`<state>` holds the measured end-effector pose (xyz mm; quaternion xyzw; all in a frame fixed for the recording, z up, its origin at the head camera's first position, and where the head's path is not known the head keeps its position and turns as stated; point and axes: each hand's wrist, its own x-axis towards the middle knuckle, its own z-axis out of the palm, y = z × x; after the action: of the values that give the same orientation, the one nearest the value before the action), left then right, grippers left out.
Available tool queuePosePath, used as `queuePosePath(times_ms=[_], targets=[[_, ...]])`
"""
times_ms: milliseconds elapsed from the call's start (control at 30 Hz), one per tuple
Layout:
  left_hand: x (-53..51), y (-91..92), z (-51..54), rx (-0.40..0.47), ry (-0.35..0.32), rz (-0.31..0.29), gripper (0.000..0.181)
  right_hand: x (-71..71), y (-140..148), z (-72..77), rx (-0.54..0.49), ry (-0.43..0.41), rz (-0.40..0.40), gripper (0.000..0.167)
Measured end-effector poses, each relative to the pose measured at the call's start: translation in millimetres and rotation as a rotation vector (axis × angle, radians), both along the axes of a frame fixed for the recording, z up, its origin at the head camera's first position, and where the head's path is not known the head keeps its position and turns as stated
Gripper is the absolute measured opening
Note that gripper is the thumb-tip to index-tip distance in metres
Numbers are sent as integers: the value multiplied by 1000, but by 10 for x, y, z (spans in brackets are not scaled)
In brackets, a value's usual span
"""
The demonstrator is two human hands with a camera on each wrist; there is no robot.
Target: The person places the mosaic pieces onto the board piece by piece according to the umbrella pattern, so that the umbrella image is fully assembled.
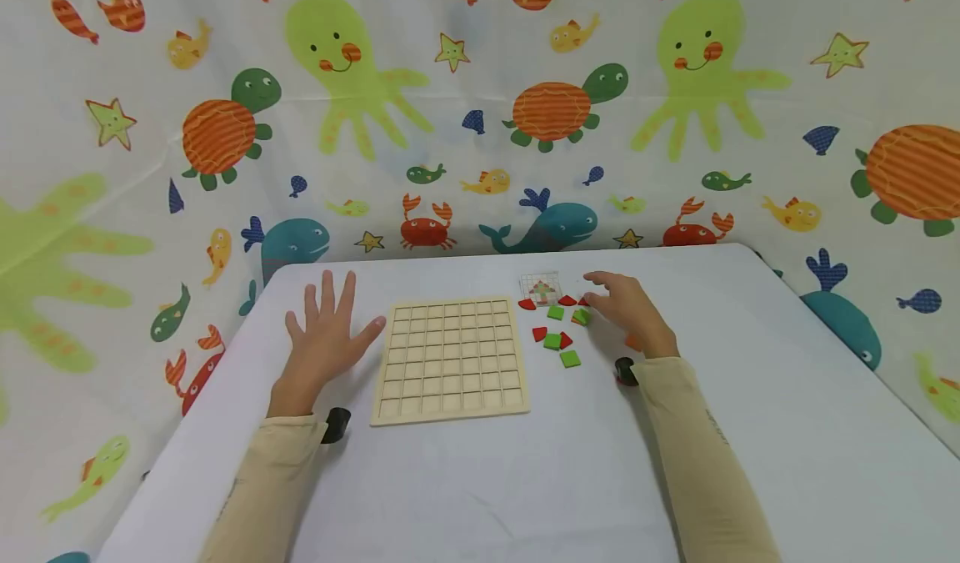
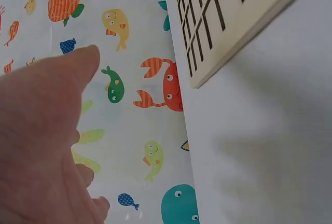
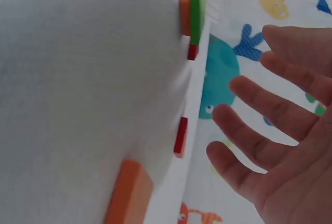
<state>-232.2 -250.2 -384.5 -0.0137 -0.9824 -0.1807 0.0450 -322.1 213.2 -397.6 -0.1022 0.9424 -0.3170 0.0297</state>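
Wooden grid (image 1: 452,367) lies mid-scene, tiles (image 1: 570,359) just right of it. Left hand (image 1: 322,346) beside grid, fingers spread, empty; right hand (image 1: 628,306) near tiles, fingers apart, loosely bent, holding nothing. Likely tile-picking step; next move probably calls for pinching one.

Left hand (image 2: 44,141): located at 8 o'clock, thumb extended, apart from the board. Pale board (image 2: 246,14): 1 o'clock, dark-lined grid. White tabletop (image 2: 275,136): 4 o'clock, shadowed. Sea-animal cloth (image 2: 137,45): 11 o'clock, continuing to 6 o'clock.
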Motion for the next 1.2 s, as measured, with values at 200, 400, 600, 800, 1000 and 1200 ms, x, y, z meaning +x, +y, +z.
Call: queuePosePath(times_ms=[200, 400, 600, 800, 1000, 1200], targets=[[99, 131, 12, 21, -25, -80, 105, 17, 74, -103, -46, -45, -25, 49], [364, 171, -56, 42, -91, -164, 118, 3, 109, -107, -54, -55, -41, 46], [541, 210, -172, 21, -97, -200, 123, -69, 82, -76, -17, -66, -11, 46], [585, 274, -301, 10, -171, -220, 125, -132, 33, -132, 15, -83, 9, 45], [662, 276, -379, 6, -277, -218, 119, -147, -15, -186, 70, -19, 25, 38], [700, 239, -359, 0, -279, -226, 107, -167, -54, -208, 67, 44, 31, 28]])
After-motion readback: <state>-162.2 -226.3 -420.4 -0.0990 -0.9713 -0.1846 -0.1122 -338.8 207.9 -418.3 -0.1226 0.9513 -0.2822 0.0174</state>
